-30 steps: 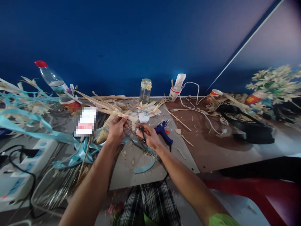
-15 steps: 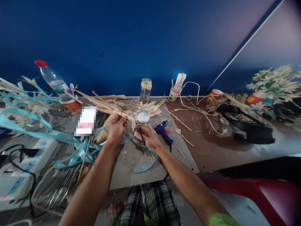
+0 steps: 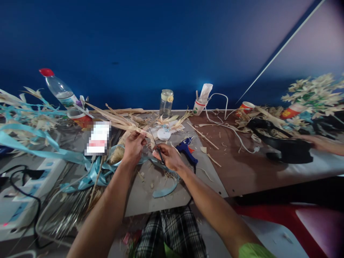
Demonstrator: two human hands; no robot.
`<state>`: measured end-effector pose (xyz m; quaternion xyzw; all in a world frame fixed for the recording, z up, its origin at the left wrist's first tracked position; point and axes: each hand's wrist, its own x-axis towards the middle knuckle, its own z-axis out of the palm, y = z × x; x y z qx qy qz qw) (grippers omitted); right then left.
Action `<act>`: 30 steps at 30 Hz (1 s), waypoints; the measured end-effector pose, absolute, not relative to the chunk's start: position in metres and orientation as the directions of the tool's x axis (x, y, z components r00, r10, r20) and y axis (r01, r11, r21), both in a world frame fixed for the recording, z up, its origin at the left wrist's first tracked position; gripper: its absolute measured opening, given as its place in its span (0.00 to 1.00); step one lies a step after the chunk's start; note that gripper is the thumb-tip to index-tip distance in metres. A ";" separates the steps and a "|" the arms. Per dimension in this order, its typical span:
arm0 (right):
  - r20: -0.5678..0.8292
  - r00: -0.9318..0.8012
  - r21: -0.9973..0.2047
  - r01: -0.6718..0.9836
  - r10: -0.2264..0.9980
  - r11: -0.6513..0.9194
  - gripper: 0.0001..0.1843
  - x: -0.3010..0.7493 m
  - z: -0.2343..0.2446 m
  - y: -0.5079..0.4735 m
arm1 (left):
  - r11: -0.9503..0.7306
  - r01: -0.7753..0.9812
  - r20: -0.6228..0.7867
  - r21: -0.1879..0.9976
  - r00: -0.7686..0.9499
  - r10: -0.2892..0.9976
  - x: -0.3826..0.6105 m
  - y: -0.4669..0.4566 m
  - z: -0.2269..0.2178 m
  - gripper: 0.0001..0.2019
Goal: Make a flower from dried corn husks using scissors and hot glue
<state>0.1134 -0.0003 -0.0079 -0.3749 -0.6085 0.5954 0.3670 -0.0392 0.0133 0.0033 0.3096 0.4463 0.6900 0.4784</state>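
Note:
My left hand (image 3: 133, 147) is closed around a dried corn husk strip (image 3: 118, 120) that stretches up and to the left over the table. My right hand (image 3: 168, 156) grips small scissors (image 3: 157, 144), their blades pointing up toward the husk near my left fingers. Light blue ribbon (image 3: 88, 168) lies under and to the left of both hands. A blue glue gun (image 3: 186, 150) rests just right of my right hand.
A glass jar (image 3: 166, 102), paper cups (image 3: 199, 105), a water bottle (image 3: 57, 87) and husk flowers (image 3: 314, 91) line the back of the table. A white cable (image 3: 228, 127) and a black object (image 3: 285, 145) lie right, where another person's hand (image 3: 322, 143) reaches in. A power strip (image 3: 21, 193) sits left.
My right hand and the scissors have shifted slightly left, toward the husk. Another person's hand has come in at the right edge.

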 end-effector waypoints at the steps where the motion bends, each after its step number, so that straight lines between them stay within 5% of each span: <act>1: -0.005 -0.451 -1.000 0.024 0.892 0.007 0.16 0.113 -0.009 0.000 | -0.144 -0.384 0.000 0.912 -0.353 0.936 -0.040 0.014 0.003 0.13; 30: 0.091 -0.484 -0.913 0.309 0.870 0.267 0.16 0.114 -0.013 0.002 | -0.187 -0.220 0.075 0.957 -0.437 0.896 -0.050 0.024 -0.016 0.10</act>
